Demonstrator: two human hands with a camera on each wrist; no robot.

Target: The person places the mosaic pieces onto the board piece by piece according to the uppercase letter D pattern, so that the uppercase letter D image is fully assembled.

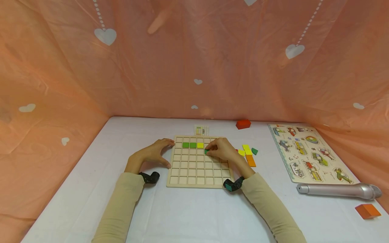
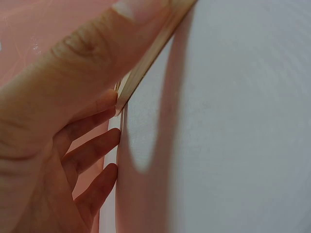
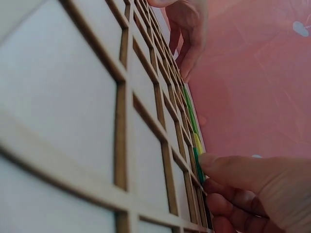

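A wooden grid board (image 1: 183, 171) lies on the white table. My left hand (image 1: 155, 152) rests against its left edge with thumb and fingertips spread and fairly straight; the left wrist view shows the thumb (image 2: 92, 53) along the wooden rim. Two light green tiles (image 1: 189, 145) and a yellow tile (image 1: 200, 145) sit side by side in cells of an upper row. Between thumb and fingers my right hand (image 1: 221, 148) pinches a dark green tile (image 3: 198, 165), held at the board just below and right of the yellow one. The fingers partly hide this tile's outline.
Loose yellow tiles (image 1: 246, 148), an orange tile (image 1: 250, 161) and a dark green piece (image 1: 254, 151) lie right of the board. Behind it is a small patterned card (image 1: 201, 130). A red block (image 1: 243, 124), picture puzzle (image 1: 307, 152), silver microphone (image 1: 337, 191) and orange block (image 1: 367, 211) stand farther right.
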